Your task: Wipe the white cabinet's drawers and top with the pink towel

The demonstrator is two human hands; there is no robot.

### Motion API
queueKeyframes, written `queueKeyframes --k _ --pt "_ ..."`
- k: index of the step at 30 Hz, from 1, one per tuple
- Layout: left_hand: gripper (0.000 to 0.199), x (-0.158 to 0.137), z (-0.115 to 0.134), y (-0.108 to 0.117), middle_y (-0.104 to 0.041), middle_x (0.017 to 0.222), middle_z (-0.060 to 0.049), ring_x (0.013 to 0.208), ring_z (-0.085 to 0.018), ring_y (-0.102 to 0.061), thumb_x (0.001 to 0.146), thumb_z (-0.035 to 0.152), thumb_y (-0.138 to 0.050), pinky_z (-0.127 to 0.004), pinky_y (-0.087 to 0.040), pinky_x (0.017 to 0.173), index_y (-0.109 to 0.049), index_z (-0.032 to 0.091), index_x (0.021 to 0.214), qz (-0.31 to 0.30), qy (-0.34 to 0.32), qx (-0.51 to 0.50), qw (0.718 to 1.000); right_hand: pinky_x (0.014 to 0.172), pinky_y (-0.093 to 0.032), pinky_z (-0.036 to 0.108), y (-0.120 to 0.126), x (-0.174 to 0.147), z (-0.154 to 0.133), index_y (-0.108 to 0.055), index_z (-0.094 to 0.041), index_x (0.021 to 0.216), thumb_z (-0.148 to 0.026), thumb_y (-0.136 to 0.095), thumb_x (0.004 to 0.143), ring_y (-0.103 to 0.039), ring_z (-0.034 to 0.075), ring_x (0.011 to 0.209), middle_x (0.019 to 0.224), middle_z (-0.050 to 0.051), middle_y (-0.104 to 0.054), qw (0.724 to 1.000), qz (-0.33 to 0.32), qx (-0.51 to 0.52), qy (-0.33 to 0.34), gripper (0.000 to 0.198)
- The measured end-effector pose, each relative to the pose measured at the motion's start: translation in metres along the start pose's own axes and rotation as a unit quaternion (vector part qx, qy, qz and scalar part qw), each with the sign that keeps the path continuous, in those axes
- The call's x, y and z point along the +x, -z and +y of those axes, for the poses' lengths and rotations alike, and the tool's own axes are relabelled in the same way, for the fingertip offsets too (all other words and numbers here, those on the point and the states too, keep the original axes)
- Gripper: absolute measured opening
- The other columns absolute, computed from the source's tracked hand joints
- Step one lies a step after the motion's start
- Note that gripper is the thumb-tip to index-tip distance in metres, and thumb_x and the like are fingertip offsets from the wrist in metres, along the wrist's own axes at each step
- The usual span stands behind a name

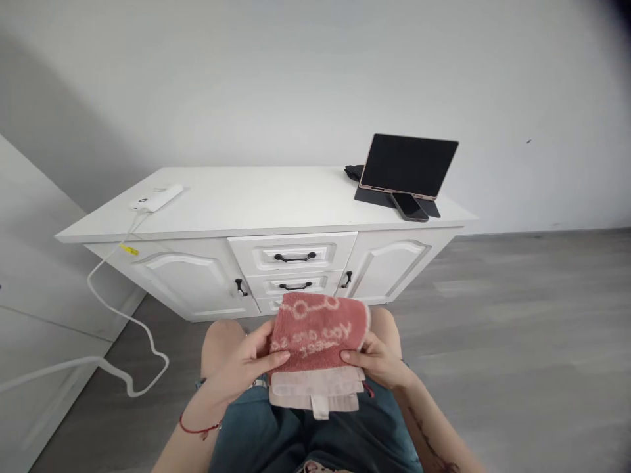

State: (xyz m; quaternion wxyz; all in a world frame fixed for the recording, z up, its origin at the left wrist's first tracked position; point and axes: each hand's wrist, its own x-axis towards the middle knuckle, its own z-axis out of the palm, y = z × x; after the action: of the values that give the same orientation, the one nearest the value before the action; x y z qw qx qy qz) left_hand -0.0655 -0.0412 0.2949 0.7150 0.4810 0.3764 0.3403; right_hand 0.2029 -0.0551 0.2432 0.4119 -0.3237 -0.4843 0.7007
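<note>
Towel point(315, 335), one, folded: red with pale lettering above, pale layers and a white label below; held over the lap, in front of the cabinet point(256, 197), its upper edge hiding part of the lowest visible drawer.
Left hand point(259, 355): pinching the towel's left side, thumb on top.
Right hand point(377, 360): pinching its right side, thumb on top; hands apart from each other.
Shorts point(276, 427), blue: worn, bent knees in front of the cabinet's lower front.
Phone point(410, 207), dark: right end of the cabinet top, near the front edge, on the tablet's cover.
Tablet point(411, 164), screen dark: propped behind the phone on the cabinet.
Black bundle point(353, 173): rear of the cabinet top, partly behind the tablet.
Power strip point(160, 198), white: left end of the cabinet top.
Cord point(142, 328), white: hanging over the cabinet's front edge, looping left of the knees.
Wall point(271, 79), pale: behind the cabinet.
</note>
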Motion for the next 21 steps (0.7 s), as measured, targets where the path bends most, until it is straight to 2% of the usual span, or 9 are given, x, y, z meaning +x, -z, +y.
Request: queueKeyframes --k 3,5,6,8,11,14,16,18,21 --pt "0.02 0.003 0.019 0.001 -0.065 0.125 -0.008 0.116 -0.028 -0.056 0.083 0.019 -0.059 -0.037 -0.042 0.097 -0.076 0.021 0.094 -0.051 -0.057 0.09 0.993 0.086 -0.05 0.033 0.009 -0.002 -0.024 -0.077 -0.021 0.09 -0.031 -0.066 0.083 -0.064 0.02 0.097 0.108 0.007 -0.069 0.994 -0.04 -0.076 0.065 0.016" --pt "0.02 0.013 0.02 0.001 -0.062 0.129 -0.008 0.116 -0.028 -0.056 0.08 0.014 -0.057 -0.034 -0.043 0.095 -0.075 0.019 0.072 -0.037 -0.059 0.065 0.995 0.083 -0.05 0.032 0.011 -0.001 -0.032 -0.078 -0.021 0.08 -0.03 -0.061 0.087 -0.064 0.02 0.094 0.11 0.008 -0.068 0.989 -0.039 -0.108 0.09 0.02" --pt "0.019 0.018 0.017 0.0 -0.062 0.13 -0.007 0.113 -0.027 -0.057 0.078 0.013 -0.057 -0.032 -0.044 0.091 -0.074 0.019 0.071 -0.019 -0.048 0.024 0.998 0.082 -0.049 0.031 0.011 0.0 -0.034 -0.077 -0.022 0.077 -0.03 -0.058 0.089 -0.064 0.019 0.094 0.11 0.008 -0.068 0.986 -0.03 -0.125 0.103 0.024" --pt "0.019 0.027 0.009 -0.001 -0.063 0.126 -0.008 0.105 -0.026 -0.061 0.078 0.018 -0.057 -0.032 -0.047 0.083 -0.074 0.02 0.087 0.013 -0.016 -0.081 0.997 0.082 -0.049 0.029 0.009 0.002 -0.037 -0.077 -0.024 0.076 -0.029 -0.055 0.091 -0.064 0.018 0.094 0.107 0.006 -0.067 0.981 -0.006 -0.151 0.12 0.027" --pt "0.039 0.032 -0.005 -0.004 -0.067 0.114 -0.011 0.098 -0.026 -0.063 0.083 0.033 -0.057 -0.035 -0.048 0.079 -0.063 0.021 0.12 0.037 0.043 -0.168 0.984 0.083 -0.048 0.029 0.006 0.002 -0.037 -0.076 -0.025 0.074 -0.031 -0.054 0.091 -0.063 0.018 0.095 0.102 0.006 -0.067 0.978 0.015 -0.174 0.112 0.028" --pt "0.052 0.031 -0.016 -0.006 -0.067 0.114 -0.009 0.102 -0.024 -0.061 0.074 0.027 -0.072 -0.032 -0.048 0.083 -0.059 0.023 0.124 0.048 0.088 -0.12 0.988 0.086 -0.047 0.03 0.013 -0.003 -0.029 -0.076 -0.024 0.079 -0.031 -0.053 0.091 -0.062 0.019 0.097 0.103 0.006 -0.068 0.979 0.022 -0.185 0.076 0.027" --pt "0.059 0.03 -0.018 -0.007 -0.066 0.115 -0.007 0.104 -0.022 -0.06 0.067 0.018 -0.078 -0.03 -0.047 0.085 -0.059 0.025 0.122 0.054 0.072 -0.073 0.993 0.086 -0.048 0.033 0.024 -0.008 -0.018 -0.073 -0.027 0.099 -0.029 -0.059 0.087 -0.064 0.019 0.093 0.105 0.006 -0.069 0.992 0.015 -0.122 0.019 0.019" --pt "0.059 0.029 -0.015 -0.01 -0.067 0.111 -0.006 0.1 -0.021 -0.061 0.066 0.018 -0.079 -0.029 -0.047 0.083 -0.059 0.025 0.121 0.058 0.042 -0.036 0.997 0.089 -0.047 0.038 0.038 -0.01 -0.007 -0.061 -0.032 0.122 -0.029 -0.066 0.081 -0.065 0.02 0.096 0.11 0.005 -0.069 1.0 0.013 0.002 -0.027 0.042" --pt "0.062 0.032 -0.004 -0.02 -0.068 0.104 -0.006 0.094 -0.021 -0.063 0.065 0.021 -0.08 -0.03 -0.048 0.079 -0.056 0.025 0.122 0.021 0.043 0.023 0.999 0.105 -0.036 0.041 0.047 -0.002 -0.001 -0.049 -0.034 0.134 -0.035 -0.068 0.079 -0.054 0.022 0.121 0.128 0.007 -0.062 0.992 0.04 0.119 0.013 0.059"
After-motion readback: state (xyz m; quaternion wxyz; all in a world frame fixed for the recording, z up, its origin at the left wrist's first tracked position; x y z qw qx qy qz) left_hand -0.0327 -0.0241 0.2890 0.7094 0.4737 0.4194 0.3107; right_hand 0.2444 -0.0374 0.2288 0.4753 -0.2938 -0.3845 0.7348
